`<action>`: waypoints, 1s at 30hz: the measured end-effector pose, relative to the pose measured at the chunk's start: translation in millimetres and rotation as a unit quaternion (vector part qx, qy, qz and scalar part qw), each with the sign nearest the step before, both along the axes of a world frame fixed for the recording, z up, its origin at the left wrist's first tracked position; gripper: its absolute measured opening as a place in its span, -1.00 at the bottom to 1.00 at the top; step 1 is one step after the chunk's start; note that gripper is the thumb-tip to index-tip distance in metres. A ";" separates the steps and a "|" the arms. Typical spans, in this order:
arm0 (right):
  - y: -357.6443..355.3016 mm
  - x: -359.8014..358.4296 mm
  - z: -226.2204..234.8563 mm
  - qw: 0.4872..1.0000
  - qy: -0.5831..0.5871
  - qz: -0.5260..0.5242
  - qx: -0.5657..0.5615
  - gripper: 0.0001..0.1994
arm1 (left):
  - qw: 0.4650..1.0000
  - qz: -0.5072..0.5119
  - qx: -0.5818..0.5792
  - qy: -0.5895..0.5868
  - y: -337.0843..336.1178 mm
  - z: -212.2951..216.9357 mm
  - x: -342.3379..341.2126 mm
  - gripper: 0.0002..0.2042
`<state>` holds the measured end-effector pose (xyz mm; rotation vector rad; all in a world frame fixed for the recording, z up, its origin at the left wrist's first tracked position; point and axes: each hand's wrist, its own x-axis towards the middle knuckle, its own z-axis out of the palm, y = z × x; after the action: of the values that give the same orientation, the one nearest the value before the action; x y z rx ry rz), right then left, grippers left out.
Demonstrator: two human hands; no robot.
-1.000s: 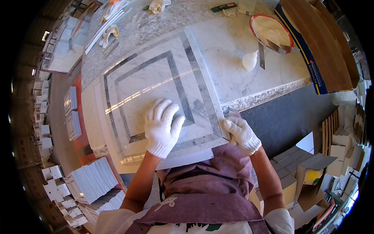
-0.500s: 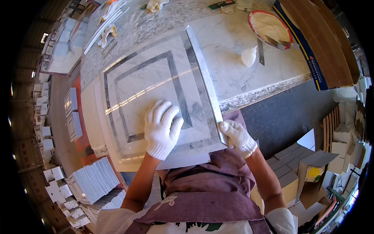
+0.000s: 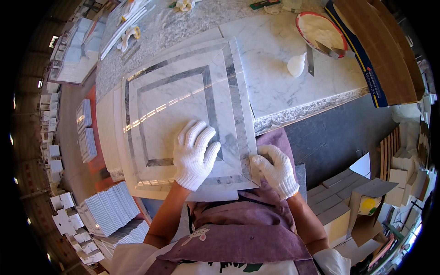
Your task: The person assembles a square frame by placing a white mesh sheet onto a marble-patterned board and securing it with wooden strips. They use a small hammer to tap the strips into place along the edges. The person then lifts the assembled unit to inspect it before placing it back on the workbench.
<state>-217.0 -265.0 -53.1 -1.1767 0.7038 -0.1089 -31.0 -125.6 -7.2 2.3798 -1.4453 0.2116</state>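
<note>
A square marble panel (image 3: 169, 103) with grey inlaid frame lines lies in front of me, tilted slightly. My left hand (image 3: 195, 156), in a white knit glove, rests on its lower right part with fingers stretched out. A narrow white marble strip (image 3: 244, 103) runs flat along the panel's right edge. My right hand (image 3: 277, 169), gloved too, is at the strip's near end; its thumb and forefinger are curled together against the edge. The undersides of the strip and of my right fingers are hidden.
The panel lies on a stone worktop (image 3: 270, 43). At the right stand a red-rimmed bowl of white paste (image 3: 318, 30), a white squeeze bulb (image 3: 296, 65), a metal blade (image 3: 310, 62) and a cardboard box (image 3: 378, 48). Stacked panels (image 3: 107, 208) stand lower left; cartons (image 3: 332, 188) lower right.
The strip has turned from standing tilted, its bright edge up, to lying level with the panel. My right hand has shifted slightly left and changed its finger hold; my left hand moved slightly right.
</note>
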 end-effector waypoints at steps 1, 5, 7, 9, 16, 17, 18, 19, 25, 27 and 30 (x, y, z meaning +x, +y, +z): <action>1.6 1.3 -2.5 0.999 -0.002 -0.006 -0.049 -0.71 | 1.000 -0.005 0.002 0.000 -1.2 0.5 -0.4 -0.69; -2.4 1.8 -1.2 0.995 0.011 -0.008 0.099 -0.70 | 1.000 -0.014 0.002 -0.002 -0.7 -0.1 -0.6 -0.69; -3.7 0.0 -8.5 0.985 -0.011 -0.012 0.172 -0.68 | 1.000 -0.014 -0.001 -0.002 -1.0 -0.8 -0.3 -0.69; -1.5 0.5 -17.0 0.975 -0.032 -0.022 0.218 -0.68 | 1.000 -0.012 -0.004 -0.001 -3.1 -1.1 -1.4 -0.70; -2.6 6.4 -2.4 0.987 -0.018 -0.013 0.158 -0.68 | 1.000 -0.017 -0.003 0.005 -4.9 -1.6 -1.2 -0.69; -1.4 8.3 0.0 0.990 -0.012 -0.020 0.136 -0.68 | 1.000 -0.019 -0.003 0.006 -6.1 -1.5 -1.0 -0.69; -2.5 9.9 -1.5 0.987 -0.008 -0.022 0.161 -0.66 | 1.000 -0.021 -0.004 0.008 -7.1 -1.5 -0.7 -0.70; -3.7 11.5 -4.0 0.982 -0.003 -0.022 0.186 -0.65 | 1.000 -0.024 -0.006 0.006 -6.9 -2.0 -0.5 -0.70; -7.3 12.8 -23.1 0.977 -0.033 -0.001 0.211 -0.52 | 1.000 -0.028 -0.007 -0.003 -7.4 -2.3 1.0 -0.69; -7.9 12.4 -27.2 0.976 -0.047 0.006 0.211 -0.51 | 1.000 -0.026 -0.011 0.001 -9.1 -1.9 0.6 -0.69; -7.5 12.1 -29.4 0.977 -0.060 0.003 0.203 -0.53 | 1.000 -0.028 -0.014 -0.004 -10.0 -2.9 0.9 -0.69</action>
<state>-204.9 -272.5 -82.5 -0.7738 0.5807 -0.0282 -30.1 -135.6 -10.1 2.3160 -1.4992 0.2253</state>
